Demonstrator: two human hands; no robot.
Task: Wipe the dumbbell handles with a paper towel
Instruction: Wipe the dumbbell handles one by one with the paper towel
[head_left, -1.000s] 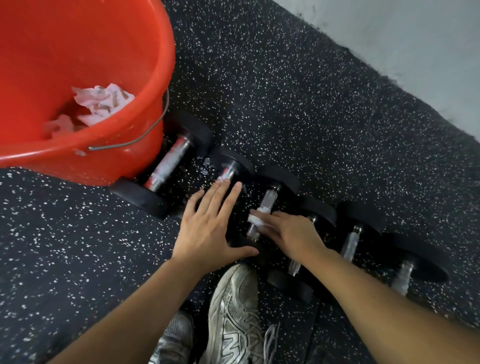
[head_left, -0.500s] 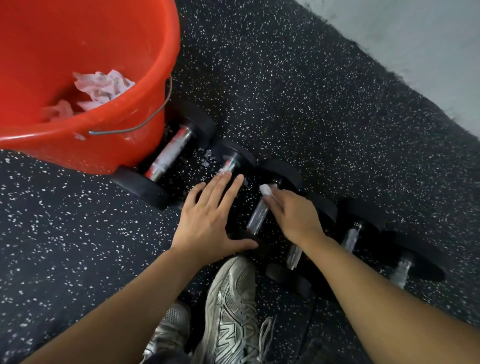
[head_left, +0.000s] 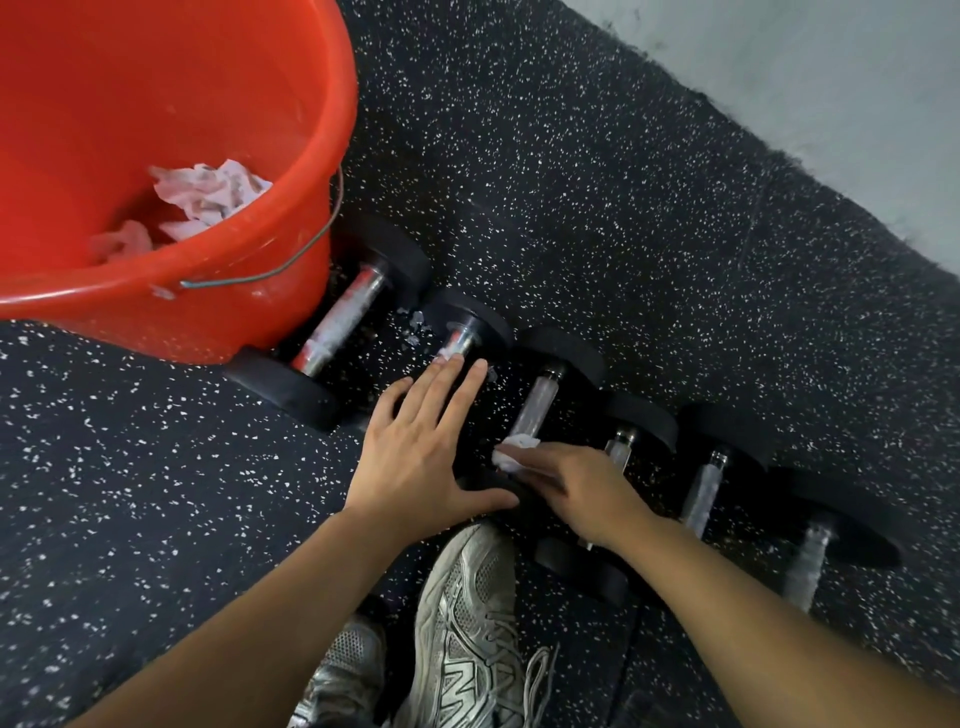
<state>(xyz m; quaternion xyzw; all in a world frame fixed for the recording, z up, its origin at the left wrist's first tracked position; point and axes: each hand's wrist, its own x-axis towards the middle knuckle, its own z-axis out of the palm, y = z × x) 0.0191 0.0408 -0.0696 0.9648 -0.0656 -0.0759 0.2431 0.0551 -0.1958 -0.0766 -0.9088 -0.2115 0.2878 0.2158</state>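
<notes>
Now right hand (head_left: 582, 488) presses paper towel (head_left: 514, 452) against dumbbell handle (head_left: 535, 408).

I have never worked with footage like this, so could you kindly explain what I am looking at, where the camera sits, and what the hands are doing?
There is no machine here. A person wears a wide-angle camera on the head, looking down at their own bare arms and a grey shoe.

On the speckled black floor mat lies a row of dumbbells, side by side. A red bucket with crumpled paper inside stands at the upper left, next to the first dumbbell.

The left hand lies flat and open over the second dumbbell. The right hand pinches a small white paper towel against the near end of the third dumbbell's handle, apparently wiping it.
</notes>
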